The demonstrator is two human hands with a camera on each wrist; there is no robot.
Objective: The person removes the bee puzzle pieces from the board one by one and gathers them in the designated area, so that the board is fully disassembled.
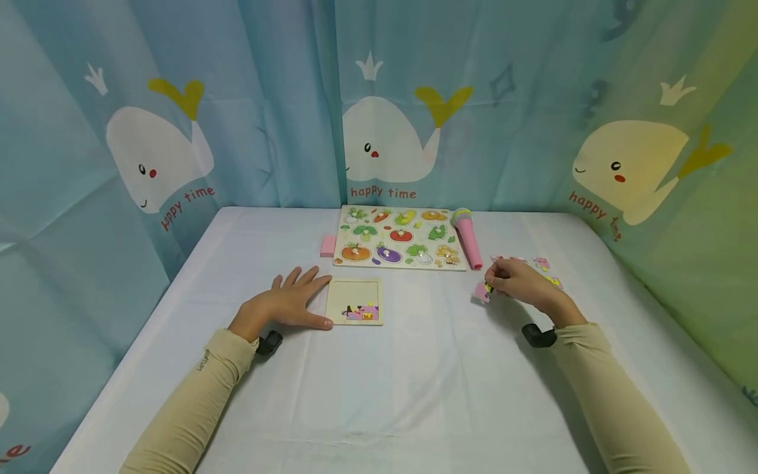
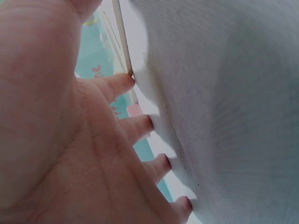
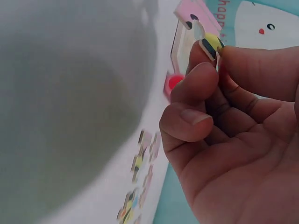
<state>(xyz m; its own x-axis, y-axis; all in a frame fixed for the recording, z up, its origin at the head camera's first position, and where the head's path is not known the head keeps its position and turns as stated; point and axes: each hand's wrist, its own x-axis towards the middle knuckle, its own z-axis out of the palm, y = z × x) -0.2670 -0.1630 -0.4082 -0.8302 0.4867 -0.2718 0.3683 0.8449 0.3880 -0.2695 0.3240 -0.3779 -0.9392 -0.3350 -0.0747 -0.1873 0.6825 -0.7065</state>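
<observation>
A shallow square wooden puzzle tray (image 1: 355, 294) lies on the table, with several pink, yellow and black pieces (image 1: 362, 312) fitted along its lower right. My left hand (image 1: 287, 303) spreads its fingers at the tray's left side, thumb and index touching its edge. The left wrist view shows that hand's palm (image 2: 93, 154) and fingertips against the tabletop and tray edge. Over to the right, my right hand (image 1: 524, 284) pinches a pink, yellow and black puzzle piece (image 1: 482, 293) between thumb and index finger. The right wrist view shows this puzzle piece (image 3: 198, 16) held above the table.
Loose puzzle pieces (image 1: 541, 263) lie beyond and beside the right hand, partly hidden by it. A vegetable peg board (image 1: 399, 237) stands at the back, with a pink toy microphone (image 1: 468, 240) on its right and a pink block (image 1: 328, 246) on its left. Curtains (image 1: 284, 105) surround the table.
</observation>
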